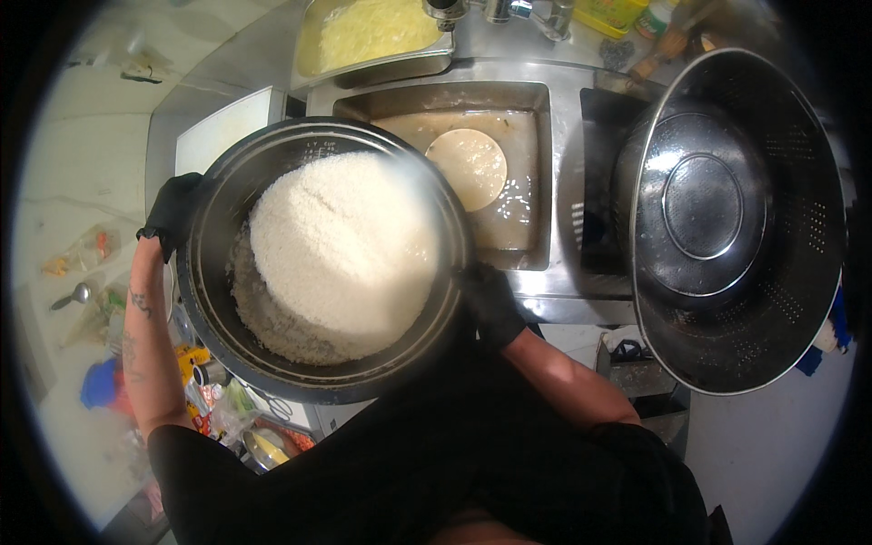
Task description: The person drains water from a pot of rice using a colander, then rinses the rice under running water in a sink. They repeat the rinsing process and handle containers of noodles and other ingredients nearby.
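A large dark rice-cooker inner pot (204, 286) is tipped slightly in front of my body, with cup markings on its inner wall. White rice grains (327, 238) lie heaped in it, with cloudy liquid at the right and lower left. My left hand (174, 211), in a black glove, holds the pot's left rim. On the opposite side my right hand (494, 306), also gloved, grips the rim; its fingers are partly hidden. Just right of the pot is a steel sink (543, 204) with murky water. A round pale object (470, 170) shows in that water; its kind is unclear.
A big perforated metal colander (742, 327) stands tilted at the right, over a second basin (599, 231). Behind the sink are a faucet (501, 10) and a metal tray (402, 65) of pale shredded food (381, 34). Packages and a metal bowl (262, 449) sit lower left.
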The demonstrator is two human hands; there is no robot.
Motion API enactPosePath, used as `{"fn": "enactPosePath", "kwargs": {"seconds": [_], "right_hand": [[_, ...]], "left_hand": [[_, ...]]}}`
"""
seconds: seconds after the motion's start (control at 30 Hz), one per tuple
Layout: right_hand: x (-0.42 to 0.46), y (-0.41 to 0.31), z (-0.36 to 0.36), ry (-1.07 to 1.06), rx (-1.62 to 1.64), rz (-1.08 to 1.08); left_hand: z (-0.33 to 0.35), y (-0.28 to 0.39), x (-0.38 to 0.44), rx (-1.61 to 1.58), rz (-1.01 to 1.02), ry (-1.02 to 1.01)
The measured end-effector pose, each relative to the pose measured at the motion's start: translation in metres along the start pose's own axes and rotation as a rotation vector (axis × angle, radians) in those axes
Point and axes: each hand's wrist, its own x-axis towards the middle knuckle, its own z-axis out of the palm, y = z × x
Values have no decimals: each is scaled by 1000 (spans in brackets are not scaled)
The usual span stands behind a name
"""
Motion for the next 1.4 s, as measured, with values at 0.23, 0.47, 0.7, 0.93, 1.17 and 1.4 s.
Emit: {"fn": "enactPosePath", "kwargs": {"seconds": [0.23,0.47,0.7,0.93,1.17,1.4], "right_hand": [[6,14,0,12,-27,-75],[10,15,-4,26,-167,-108],[33,-12,-37,85,-947,-654],[67,-21,-75,362,-482,-275],[109,14,-132,519,-665,-538],[139,3,-151,543,-696,-551]], "left_hand": [[-3,4,2,110,25,10],[3,-23,7,150,206,42],[79,-99,18,79,293,110],[166,-72,43,-293,201,180],[202,0,64,-678,92,124],[246,4,106,-699,67,104]]}}
